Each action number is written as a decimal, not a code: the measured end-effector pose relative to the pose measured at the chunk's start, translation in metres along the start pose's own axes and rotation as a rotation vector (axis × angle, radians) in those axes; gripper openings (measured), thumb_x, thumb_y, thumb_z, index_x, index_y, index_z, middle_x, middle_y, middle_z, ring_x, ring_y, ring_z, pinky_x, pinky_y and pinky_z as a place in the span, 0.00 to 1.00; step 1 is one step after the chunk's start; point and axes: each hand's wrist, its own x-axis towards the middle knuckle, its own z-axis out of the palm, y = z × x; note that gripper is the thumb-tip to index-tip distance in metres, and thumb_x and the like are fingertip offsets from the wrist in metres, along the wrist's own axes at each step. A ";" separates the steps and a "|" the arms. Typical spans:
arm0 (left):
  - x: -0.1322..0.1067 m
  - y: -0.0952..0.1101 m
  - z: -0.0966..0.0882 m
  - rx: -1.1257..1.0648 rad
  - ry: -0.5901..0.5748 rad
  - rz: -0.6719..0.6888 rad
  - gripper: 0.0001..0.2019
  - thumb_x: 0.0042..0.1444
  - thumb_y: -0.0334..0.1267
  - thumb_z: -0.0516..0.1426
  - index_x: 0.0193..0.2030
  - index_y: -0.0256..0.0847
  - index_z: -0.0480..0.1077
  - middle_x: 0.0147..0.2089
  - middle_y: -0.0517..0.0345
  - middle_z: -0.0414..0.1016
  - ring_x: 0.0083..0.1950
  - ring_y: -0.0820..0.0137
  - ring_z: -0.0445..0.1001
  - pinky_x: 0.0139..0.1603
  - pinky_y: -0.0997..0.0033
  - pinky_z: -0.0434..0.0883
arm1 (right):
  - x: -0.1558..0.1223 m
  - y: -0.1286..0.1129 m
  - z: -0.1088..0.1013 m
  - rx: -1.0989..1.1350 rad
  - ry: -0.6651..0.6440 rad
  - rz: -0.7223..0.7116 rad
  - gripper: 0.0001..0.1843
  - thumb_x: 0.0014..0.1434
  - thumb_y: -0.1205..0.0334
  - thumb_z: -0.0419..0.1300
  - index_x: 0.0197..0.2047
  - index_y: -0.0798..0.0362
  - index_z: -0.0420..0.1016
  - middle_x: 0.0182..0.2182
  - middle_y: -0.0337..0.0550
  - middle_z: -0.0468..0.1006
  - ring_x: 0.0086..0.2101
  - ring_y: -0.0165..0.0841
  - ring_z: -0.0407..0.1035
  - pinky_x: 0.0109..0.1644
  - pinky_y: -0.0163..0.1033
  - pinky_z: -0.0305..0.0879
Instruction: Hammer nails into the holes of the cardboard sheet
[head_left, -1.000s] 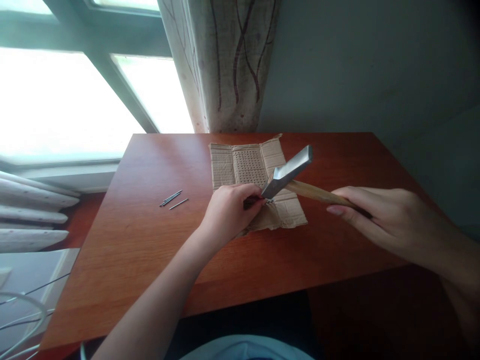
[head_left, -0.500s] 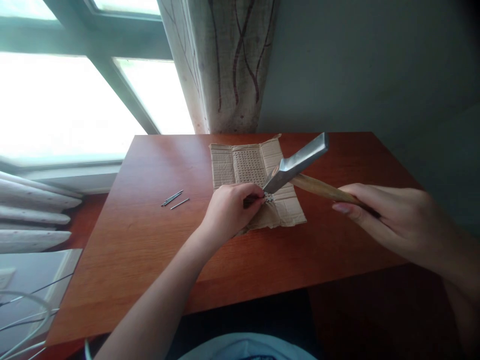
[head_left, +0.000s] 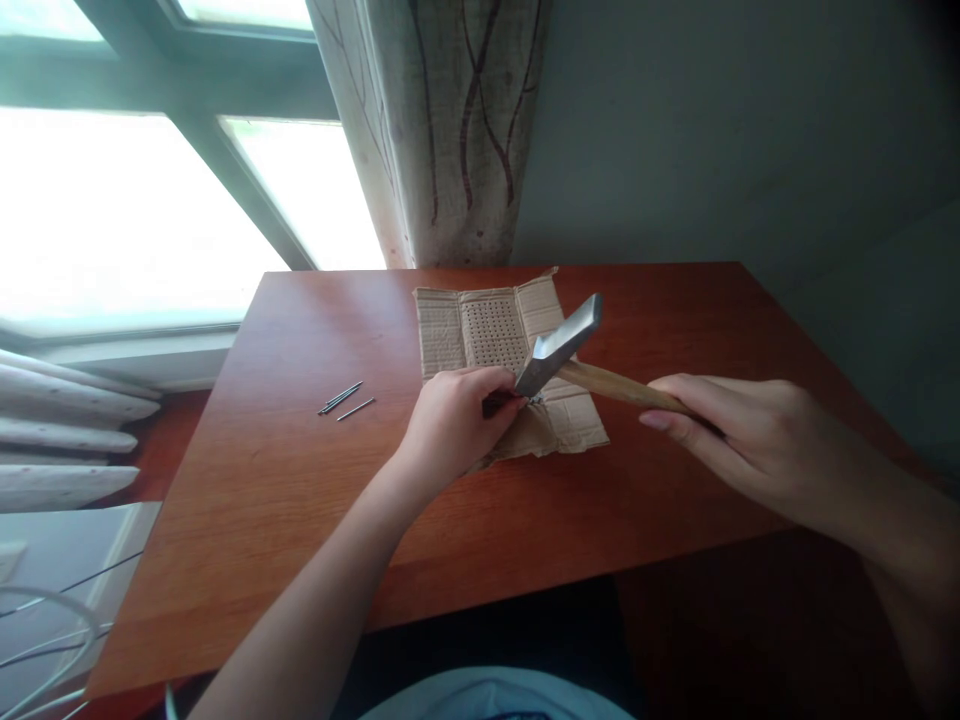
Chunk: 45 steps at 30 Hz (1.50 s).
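In my right hand (head_left: 739, 440) is a hammer (head_left: 562, 345), gripped round its wooden handle, with the metal head tilted over the cardboard. The lower end of the head is right at the fingertips of my left hand (head_left: 457, 415). That hand is closed in a pinch above the near part of a flattened piece of cardboard (head_left: 439, 335). What its fingertips hold is hidden by the fingers and the hammer head. Rows of small holes cover the middle panel of the cardboard. Several loose nails (head_left: 341, 398) lie on the table to the left of my left hand.
A reddish-brown wooden table (head_left: 315, 520) bears the cardboard and nails. Behind it hang a patterned curtain (head_left: 457, 130) and a grey wall (head_left: 712, 130). At the left are a bright window (head_left: 112, 220) and some white cables (head_left: 67, 600) beside the table's edge.
The hammer head has come down and to the left, nearer my left fingertips, and my right hand has shifted left with it. My left hand keeps its pinch in about the same place.
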 end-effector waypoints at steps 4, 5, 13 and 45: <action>0.000 -0.001 0.001 -0.009 0.020 -0.010 0.05 0.58 0.34 0.62 0.30 0.40 0.76 0.30 0.61 0.80 0.29 0.72 0.73 0.31 0.73 0.62 | 0.000 -0.002 -0.001 0.007 0.051 0.012 0.12 0.73 0.54 0.53 0.40 0.50 0.72 0.26 0.37 0.75 0.23 0.30 0.69 0.29 0.39 0.57; 0.000 -0.002 0.001 -0.008 0.017 -0.009 0.05 0.58 0.34 0.62 0.31 0.40 0.76 0.31 0.61 0.80 0.29 0.72 0.74 0.31 0.73 0.62 | -0.001 -0.002 0.000 0.007 0.049 0.017 0.12 0.73 0.54 0.53 0.40 0.50 0.72 0.26 0.36 0.75 0.22 0.30 0.68 0.29 0.39 0.57; 0.000 -0.003 0.002 0.015 0.006 0.002 0.03 0.58 0.33 0.62 0.34 0.42 0.78 0.33 0.62 0.82 0.32 0.71 0.76 0.33 0.72 0.64 | -0.005 0.003 0.006 0.013 -0.007 0.018 0.12 0.73 0.55 0.53 0.39 0.51 0.71 0.28 0.37 0.75 0.24 0.30 0.70 0.30 0.39 0.57; -0.016 0.000 -0.002 0.301 0.005 0.101 0.21 0.62 0.53 0.61 0.55 0.43 0.74 0.61 0.51 0.75 0.60 0.54 0.71 0.57 0.50 0.63 | -0.006 -0.001 0.003 0.035 0.059 0.036 0.06 0.72 0.58 0.55 0.45 0.49 0.72 0.29 0.37 0.77 0.25 0.30 0.72 0.30 0.36 0.62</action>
